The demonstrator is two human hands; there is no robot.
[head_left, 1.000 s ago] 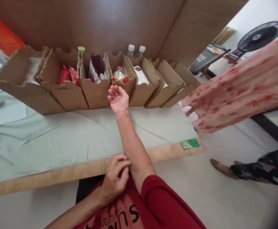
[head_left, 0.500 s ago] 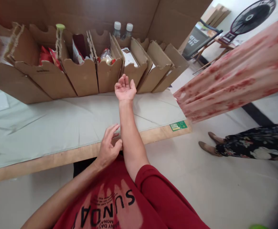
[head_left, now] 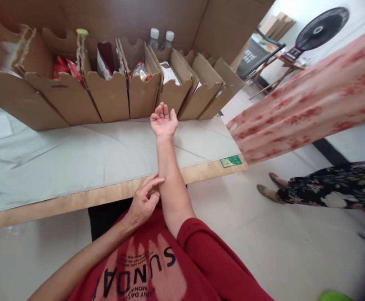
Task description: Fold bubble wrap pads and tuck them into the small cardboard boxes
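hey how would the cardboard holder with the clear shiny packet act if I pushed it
The cardboard holder looks fairly stiff, its walls unbuckled. Flat-sided, it would probably slide, not roll. Sideways tipping seems unlikely, with neighbouring holders crowding both sides.

Left fingers (head_left: 153,181) have stretched onto the right forearm (head_left: 172,179); right hand (head_left: 164,124) has shifted rightward along the boxes (head_left: 112,100).
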